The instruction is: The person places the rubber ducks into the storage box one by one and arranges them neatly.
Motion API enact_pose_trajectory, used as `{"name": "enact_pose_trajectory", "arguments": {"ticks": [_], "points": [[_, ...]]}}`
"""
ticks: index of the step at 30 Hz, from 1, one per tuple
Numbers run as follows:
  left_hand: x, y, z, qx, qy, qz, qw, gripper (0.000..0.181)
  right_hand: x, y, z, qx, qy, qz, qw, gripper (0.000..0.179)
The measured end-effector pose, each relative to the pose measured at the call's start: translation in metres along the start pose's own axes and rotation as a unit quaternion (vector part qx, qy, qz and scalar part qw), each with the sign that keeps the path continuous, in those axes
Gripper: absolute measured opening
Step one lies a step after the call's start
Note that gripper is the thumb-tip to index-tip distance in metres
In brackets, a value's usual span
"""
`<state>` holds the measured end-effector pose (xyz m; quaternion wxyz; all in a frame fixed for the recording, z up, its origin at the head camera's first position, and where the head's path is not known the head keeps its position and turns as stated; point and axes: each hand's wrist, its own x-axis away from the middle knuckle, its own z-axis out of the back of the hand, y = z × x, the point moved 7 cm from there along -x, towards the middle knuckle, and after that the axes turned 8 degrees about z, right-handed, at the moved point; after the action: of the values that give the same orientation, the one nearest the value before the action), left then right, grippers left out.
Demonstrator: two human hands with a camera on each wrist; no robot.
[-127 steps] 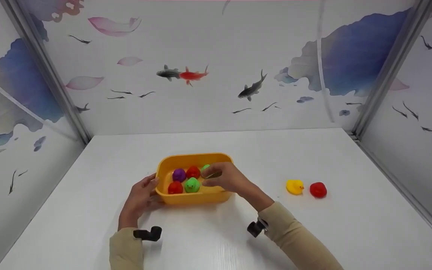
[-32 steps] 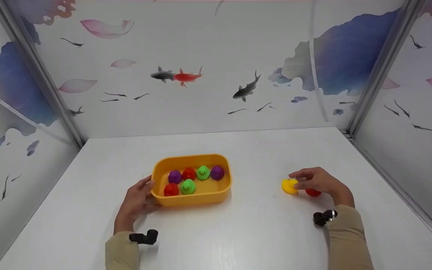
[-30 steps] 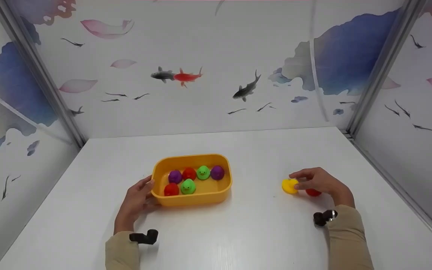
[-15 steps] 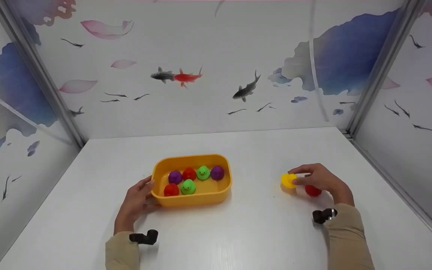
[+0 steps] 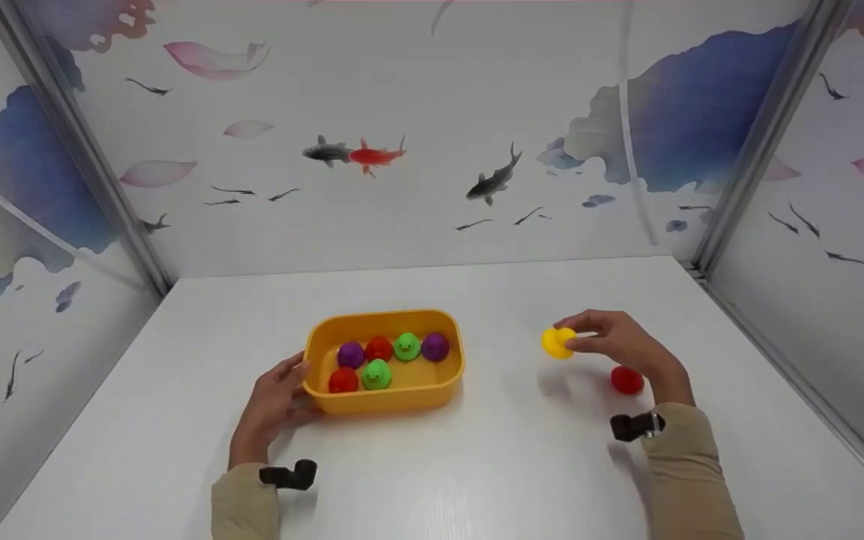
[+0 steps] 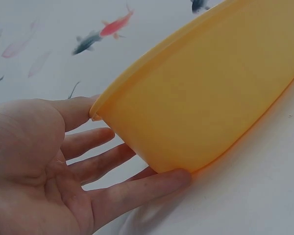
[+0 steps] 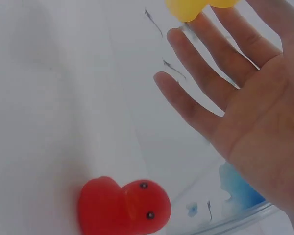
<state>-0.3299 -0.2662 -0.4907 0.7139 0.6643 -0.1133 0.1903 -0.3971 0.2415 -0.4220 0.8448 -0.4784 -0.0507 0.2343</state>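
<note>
Pinched between the thumb and fingers of my right hand (image 5: 623, 345) is a yellow rubber duck (image 5: 558, 343), raised over the table with its shadow below. In the right wrist view this duck (image 7: 186, 9) shows only at the top edge, and the other fingers (image 7: 191, 107) are spread. My left hand (image 5: 271, 405) holds the left end of an orange-yellow plastic tub (image 5: 394, 403), thumb at the rim and fingers along the outer wall. Inside the tub lie red ducks (image 5: 343, 379), green ducks (image 5: 376, 373) and purple ducks (image 5: 435, 346).
A red rubber duck (image 5: 627, 379) sits on the white table (image 5: 432, 472) beneath my right wrist. White panels (image 5: 432, 225) printed with fish and petals stand behind and on both sides, with metal posts (image 5: 754, 127) at the corners.
My right hand has left the tub, where a second purple duck now shows, reached the yellow duck, then lifted it up and leftward. The left hand stays at the tub.
</note>
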Motion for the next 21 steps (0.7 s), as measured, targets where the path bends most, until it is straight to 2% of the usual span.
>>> {"name": "enact_pose_trajectory", "arguments": {"ticks": [7,11,21], "points": [[0.0,0.001,-0.001,-0.007,0.003,0.002,1.0,0.061,-0.013,-0.024,-0.017,-0.02,-0.006,0.044,0.9988,0.035],[-0.001,0.0,-0.001,-0.008,0.008,0.008,0.9999,0.062,-0.022,-0.035,-0.03,-0.019,-0.015,0.054,0.9982,0.036],[0.0,0.001,-0.001,-0.005,0.002,0.005,1.0,0.059,-0.039,-0.055,-0.06,0.001,-0.01,0.039,0.9992,0.034]]}}
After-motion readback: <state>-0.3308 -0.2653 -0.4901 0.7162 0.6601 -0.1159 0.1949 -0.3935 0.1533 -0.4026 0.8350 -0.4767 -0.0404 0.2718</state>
